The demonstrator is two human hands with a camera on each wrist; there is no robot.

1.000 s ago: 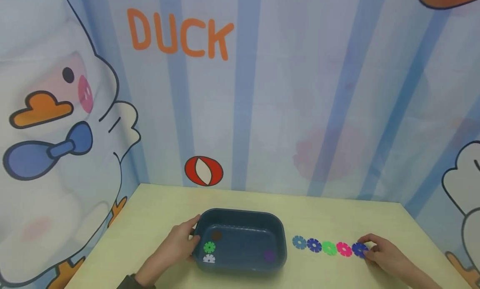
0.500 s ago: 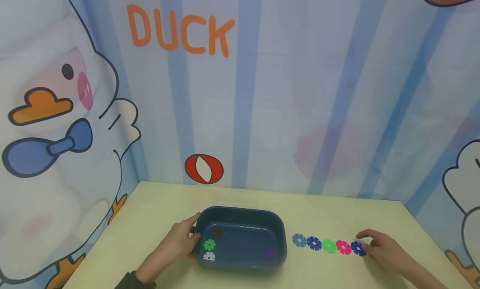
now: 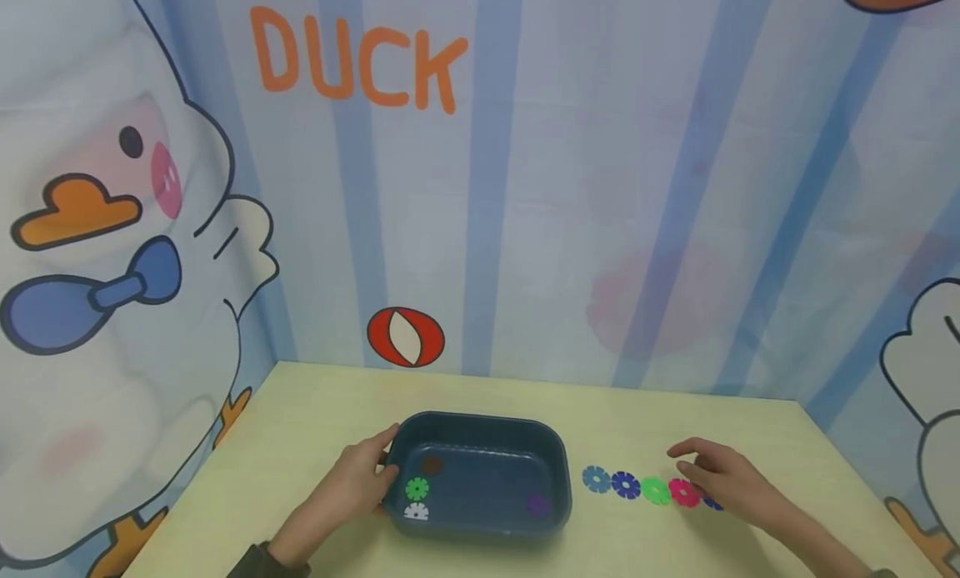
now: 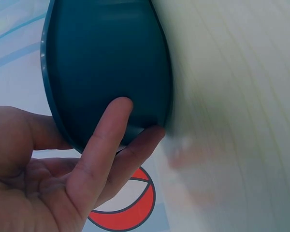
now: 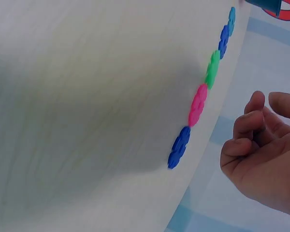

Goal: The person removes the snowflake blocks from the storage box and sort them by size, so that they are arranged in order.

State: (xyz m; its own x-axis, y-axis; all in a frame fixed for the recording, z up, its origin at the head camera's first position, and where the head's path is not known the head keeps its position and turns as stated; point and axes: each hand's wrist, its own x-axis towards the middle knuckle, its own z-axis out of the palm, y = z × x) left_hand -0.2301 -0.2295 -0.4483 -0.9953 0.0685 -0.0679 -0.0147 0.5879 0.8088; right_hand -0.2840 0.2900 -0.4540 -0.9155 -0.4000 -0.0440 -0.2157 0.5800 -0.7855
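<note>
A row of five notched snowflake discs [image 3: 656, 490] lies between the dark blue tray [image 3: 487, 478] and the right edge of the table [image 3: 615, 420].
Its long axis runs left to right, slanting slightly away from the table's far edge. The light blue disc [image 3: 597, 480] is just beside the tray's right end, apart from it; the rightmost blue disc [image 5: 179, 147] is partly hidden behind the right hand [image 3: 722, 478] in the head view. This hand is the nearer one, above the row, its fingers loosely bent and holding nothing. The left hand [image 3: 363, 478] grips the tray's left end, so the tray lies between it and the row.
</note>
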